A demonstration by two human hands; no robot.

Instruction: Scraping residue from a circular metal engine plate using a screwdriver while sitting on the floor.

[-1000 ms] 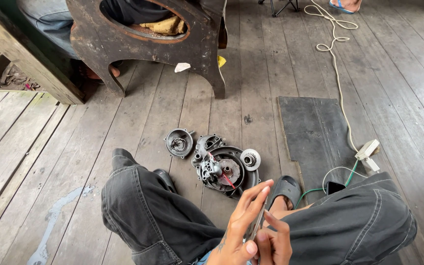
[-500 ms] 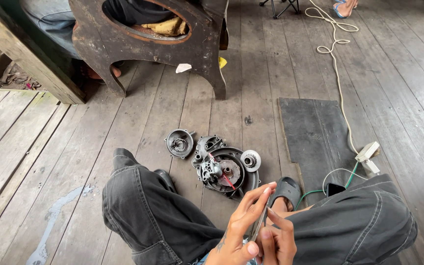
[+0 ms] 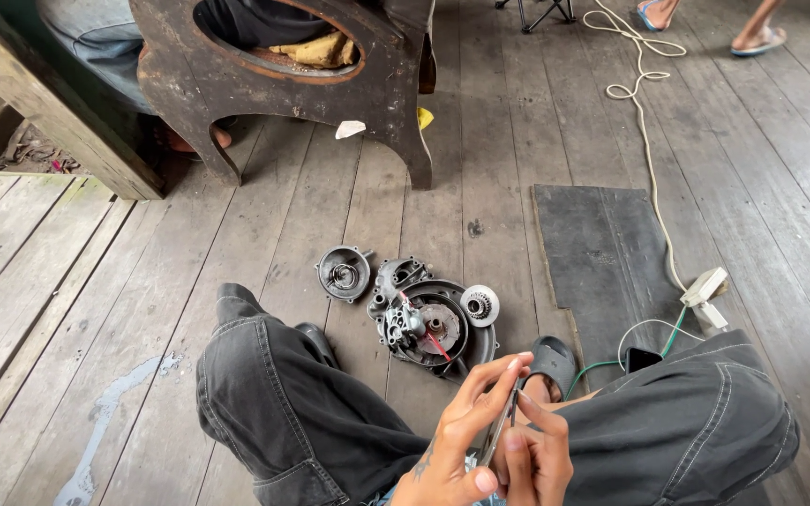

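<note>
The person sits cross-legged on the wood floor point(image 3: 236, 281) w/ both hands low in the middle, about 6 o'clock in the view. The left hand point(image 3: 457, 440) and the right hand point(image 3: 538, 454) are close together, touching, and both pinch 1 thin dark metal tool point(image 3: 502, 426), a long skinny bit that stands almost upright between them. The left fingers point(image 3: 497, 373) are stretched long and pressed along it, thumb tucked at the bottom; the right fingers curl in tight beside it. What kind of tool it is, can't tell, it's too thin. It looks stiff, light and hard, prob. a bit slippery if oily, so a grip low on the shaft w/ thumb and 2 fingers seems best. At 12 o'clock from the hands, on the floor, lies a round engine cover point(image 3: 433, 323) w/ gears and a red bit inside. It looks heavy and hard; best held by its rim. A smaller round cover point(image 3: 344, 274) is at its 10 o'clock, a small toothed wheel point(image 3: 479, 305) at its 2 o'clock. A black mat point(image 3: 602, 253) and white cord point(image 3: 644, 131) lie off at 1 o'clock.
</note>
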